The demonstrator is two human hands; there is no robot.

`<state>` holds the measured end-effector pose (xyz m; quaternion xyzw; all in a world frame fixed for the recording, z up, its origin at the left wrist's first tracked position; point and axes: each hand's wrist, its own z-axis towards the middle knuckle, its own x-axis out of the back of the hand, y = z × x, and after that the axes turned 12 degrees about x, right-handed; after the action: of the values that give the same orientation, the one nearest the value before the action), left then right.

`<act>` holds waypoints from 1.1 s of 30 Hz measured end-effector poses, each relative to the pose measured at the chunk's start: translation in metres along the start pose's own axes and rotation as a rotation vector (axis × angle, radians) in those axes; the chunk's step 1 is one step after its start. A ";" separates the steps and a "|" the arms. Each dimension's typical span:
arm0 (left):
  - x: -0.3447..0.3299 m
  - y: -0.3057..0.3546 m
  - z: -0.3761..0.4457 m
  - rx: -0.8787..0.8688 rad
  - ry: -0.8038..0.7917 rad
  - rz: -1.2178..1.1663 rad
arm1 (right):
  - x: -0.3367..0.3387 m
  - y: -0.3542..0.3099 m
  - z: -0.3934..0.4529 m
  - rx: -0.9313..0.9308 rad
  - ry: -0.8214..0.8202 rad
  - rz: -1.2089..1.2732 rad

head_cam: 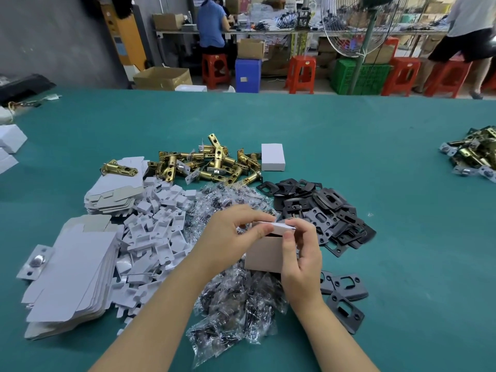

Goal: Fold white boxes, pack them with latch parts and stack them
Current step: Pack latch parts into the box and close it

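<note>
Both hands are up close over the teal table point(375, 146), working a small white cardboard box point(264, 253). The left hand point(230, 237) pinches the box's top flap between thumb and fingers, and the right hand point(302, 253) grips the box's right side with its thumb pressed on the front. The flap looks nearly shut, though I can't quite tell.

Under the box sits a heap of clear plastic bags of dark small parts point(236, 299). To the left, stacks of flat white box blanks point(72, 269) and a pile of small white card inserts point(155, 229). To the right, black metal strike plates point(322, 210).

Further back, brass-coloured latch bolts point(209, 162) lie in a pile, with one closed white box point(272, 157) standing just beside them.
</note>
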<state>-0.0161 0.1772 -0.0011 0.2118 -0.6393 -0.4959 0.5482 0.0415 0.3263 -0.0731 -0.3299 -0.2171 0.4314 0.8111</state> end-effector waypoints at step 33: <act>0.007 -0.018 0.005 0.002 -0.172 0.023 | 0.004 0.009 -0.001 0.177 -0.031 -0.145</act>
<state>-0.0280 0.1661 -0.0131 0.1616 -0.6871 -0.5051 0.4967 0.0395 0.3326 -0.0798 -0.2338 -0.2141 0.3942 0.8626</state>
